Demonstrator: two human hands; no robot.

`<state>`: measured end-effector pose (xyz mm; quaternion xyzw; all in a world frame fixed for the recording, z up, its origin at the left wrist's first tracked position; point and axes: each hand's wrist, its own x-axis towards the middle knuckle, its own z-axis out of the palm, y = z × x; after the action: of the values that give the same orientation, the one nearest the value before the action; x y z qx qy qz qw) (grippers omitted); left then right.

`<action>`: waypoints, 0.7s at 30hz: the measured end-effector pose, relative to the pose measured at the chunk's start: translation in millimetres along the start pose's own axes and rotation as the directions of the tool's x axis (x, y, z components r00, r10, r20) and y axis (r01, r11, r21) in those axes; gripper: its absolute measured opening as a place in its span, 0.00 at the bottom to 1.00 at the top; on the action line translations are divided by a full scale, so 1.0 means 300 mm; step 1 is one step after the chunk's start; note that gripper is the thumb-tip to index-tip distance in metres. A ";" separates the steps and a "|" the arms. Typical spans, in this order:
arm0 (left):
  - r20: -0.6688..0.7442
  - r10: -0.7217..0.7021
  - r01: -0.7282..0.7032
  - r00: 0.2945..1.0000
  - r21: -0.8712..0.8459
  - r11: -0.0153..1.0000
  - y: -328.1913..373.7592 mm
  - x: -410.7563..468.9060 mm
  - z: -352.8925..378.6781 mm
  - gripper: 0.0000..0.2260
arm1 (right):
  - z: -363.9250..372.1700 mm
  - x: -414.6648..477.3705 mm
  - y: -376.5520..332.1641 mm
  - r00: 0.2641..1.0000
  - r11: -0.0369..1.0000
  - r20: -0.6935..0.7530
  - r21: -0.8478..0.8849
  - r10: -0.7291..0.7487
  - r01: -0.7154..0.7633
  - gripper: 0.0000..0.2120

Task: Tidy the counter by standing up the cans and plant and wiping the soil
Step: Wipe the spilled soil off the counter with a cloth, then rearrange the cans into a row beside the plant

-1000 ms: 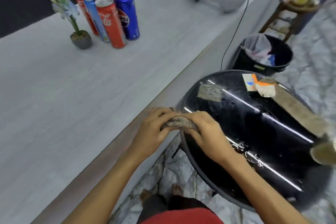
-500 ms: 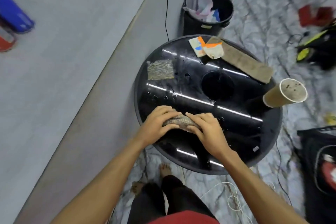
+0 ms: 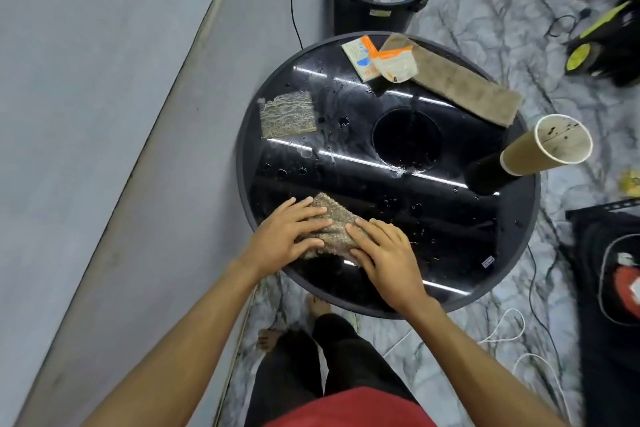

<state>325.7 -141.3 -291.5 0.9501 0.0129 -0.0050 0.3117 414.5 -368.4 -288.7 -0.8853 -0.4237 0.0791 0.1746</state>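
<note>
Head view looks straight down on a round black table [image 3: 450, 225] that stands just beside the grey counter [image 3: 86, 114], and it catches only a bare strip of that counter. The cans and the plant lie outside the frame, so whether they stand upright cannot be told from here. The strip that does show carries no dark soil, though it is soft and blurred at this angle, so that is only a likely reading. The wiping cloth [image 3: 330, 229], a speckled brown rag bunched into a rough fold, is off the counter altogether and rests on the near edge of the table. My judgement is that the cloth is being folded or pressed flat, either before a pass over the soil or after one, and the frame does not settle which. Both forearms reach forward and down from the bottom of the picture and converge on the cloth. The left hand [image 3: 291, 239] lies palm down on its left half with fingers fairly straight and spread. The right hand [image 3: 388, 253] lies flat on its right corner, fingertips nearly meeting those of the left. Neither hand pinches it; both press from above. Farther off on the table sit a square mesh pad [image 3: 287, 113] and a cardboard tube [image 3: 540, 149].
</note>
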 end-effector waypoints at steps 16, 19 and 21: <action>0.006 -0.203 0.192 0.979 0.298 0.935 0.161 -0.015 -0.128 0.23 | -0.141 0.105 -0.142 0.964 0.990 0.250 -0.124 0.092 -0.062 0.27; -0.024 -0.260 0.253 0.965 0.333 0.908 0.197 -0.010 -0.192 0.25 | -0.195 0.144 -0.181 0.964 0.991 0.256 -0.126 0.067 -0.036 0.29; -0.052 -0.283 0.283 0.958 0.354 0.891 0.207 -0.009 -0.237 0.26 | -0.234 0.175 -0.208 0.970 0.992 0.242 -0.126 0.036 -0.005 0.29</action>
<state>324.7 -149.5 -197.5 0.9788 0.1496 -0.0533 0.1294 422.6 -308.4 -199.9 -0.8824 -0.4368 0.1623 0.0649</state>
